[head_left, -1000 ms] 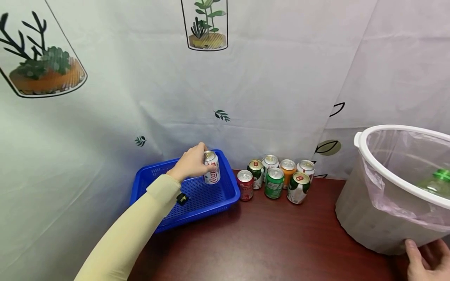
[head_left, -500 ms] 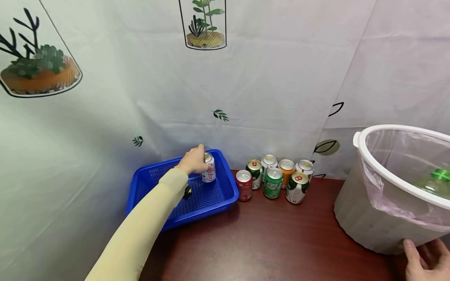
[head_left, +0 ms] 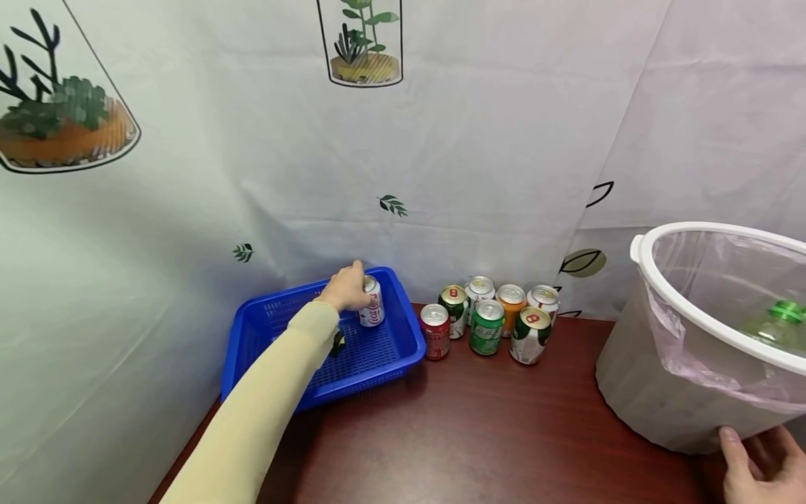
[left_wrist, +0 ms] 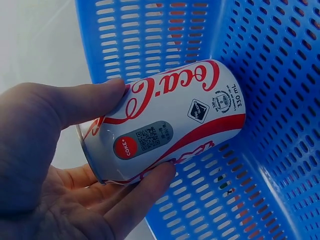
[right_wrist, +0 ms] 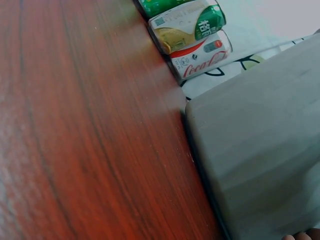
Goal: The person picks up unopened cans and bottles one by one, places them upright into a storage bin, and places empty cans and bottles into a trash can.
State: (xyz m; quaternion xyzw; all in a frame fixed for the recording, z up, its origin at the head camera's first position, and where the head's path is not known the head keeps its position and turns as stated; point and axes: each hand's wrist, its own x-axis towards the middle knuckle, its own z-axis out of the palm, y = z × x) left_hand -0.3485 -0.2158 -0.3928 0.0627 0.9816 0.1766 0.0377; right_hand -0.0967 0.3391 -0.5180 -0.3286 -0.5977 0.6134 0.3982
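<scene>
In the head view my left hand [head_left: 346,288] holds a white Coca-Cola can [head_left: 373,308] inside the blue plastic basket [head_left: 364,378]. The left wrist view shows thumb and fingers wrapped round the can's upper end, while its base is down by the basket's perforated floor. Far to the right, my right hand [head_left: 765,465] grips the grey trash bin [head_left: 648,357] low on its side, thumb against the wall and fingers curled at the bottom edge. A corner of those fingertips [right_wrist: 302,236] shows in the right wrist view.
Right of the basket several drink cans stand close together, among them a red can [head_left: 436,332], a green can [head_left: 487,327] and an orange can [head_left: 511,301]. A green-capped bottle [head_left: 781,325] lies in the lined bin. Behind the dark red table [head_left: 478,434] hangs a printed cloth [head_left: 491,154].
My left hand has lowered the white Coca-Cola can further into the basket and slightly left. My right hand has stayed on the bin.
</scene>
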